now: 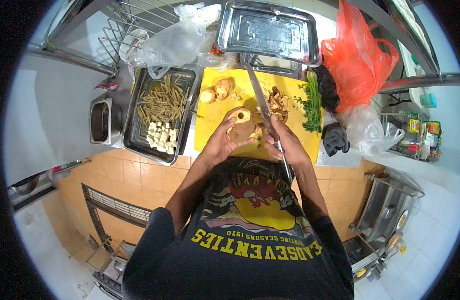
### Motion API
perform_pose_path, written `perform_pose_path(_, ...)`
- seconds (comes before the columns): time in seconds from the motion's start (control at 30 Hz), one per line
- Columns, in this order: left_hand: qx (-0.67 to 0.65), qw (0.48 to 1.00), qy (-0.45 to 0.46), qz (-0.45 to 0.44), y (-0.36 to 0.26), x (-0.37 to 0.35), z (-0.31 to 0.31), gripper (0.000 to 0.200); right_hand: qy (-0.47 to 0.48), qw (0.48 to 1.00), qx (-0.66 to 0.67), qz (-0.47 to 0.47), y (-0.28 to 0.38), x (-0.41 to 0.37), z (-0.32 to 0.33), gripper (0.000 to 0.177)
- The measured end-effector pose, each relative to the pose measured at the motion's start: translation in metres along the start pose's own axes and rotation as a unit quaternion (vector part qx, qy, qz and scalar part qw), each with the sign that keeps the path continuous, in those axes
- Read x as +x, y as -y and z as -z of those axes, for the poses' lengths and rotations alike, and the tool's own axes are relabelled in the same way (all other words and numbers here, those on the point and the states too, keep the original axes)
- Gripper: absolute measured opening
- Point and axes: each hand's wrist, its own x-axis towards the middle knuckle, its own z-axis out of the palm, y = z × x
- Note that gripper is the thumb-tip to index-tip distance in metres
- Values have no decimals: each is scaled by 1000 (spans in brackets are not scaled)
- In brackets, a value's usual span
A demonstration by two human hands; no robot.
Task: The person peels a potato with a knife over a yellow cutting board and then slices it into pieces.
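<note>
My left hand (220,143) is closed around a large, partly peeled potato (242,131), with brown skin low down and pale yellow flesh above. A dark round spot shows on its bare side. A long knife (259,93) is gripped in my right hand (288,142), its blade slanting up and away over the board, just right of the potato. Both hands are over the near edge of the yellow cutting board (207,120). Brown peelings (278,104) are heaped beyond my right hand. Two peeled potatoes (222,88) lie at the board's far left.
Left of the board, a dark tray (132,135) holds cut green beans (162,102) and white cubes (162,137). A small steel pan (105,120) stands farther left. Green herbs (311,102) lie along the board's right side, near a red plastic bag (357,65). A metal tray (267,31) sits behind.
</note>
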Motion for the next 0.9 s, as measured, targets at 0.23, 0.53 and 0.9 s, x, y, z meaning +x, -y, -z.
perform_pose_path(0.23, 46, 999, -28, -8, 3, 8, 7, 49, -68, 981, -181, -22, -4, 11, 19, 46)
perform_pose_path(0.53, 58, 997, -26, -34, 3, 3, -4, 53, -62, 915, -396, 46, -13, 12, 12, 74)
perform_pose_path(0.9, 66, 992, 24, -102, 13, -2, 6, 73, 8, 898, -414, 147, -6, 5, -3, 65)
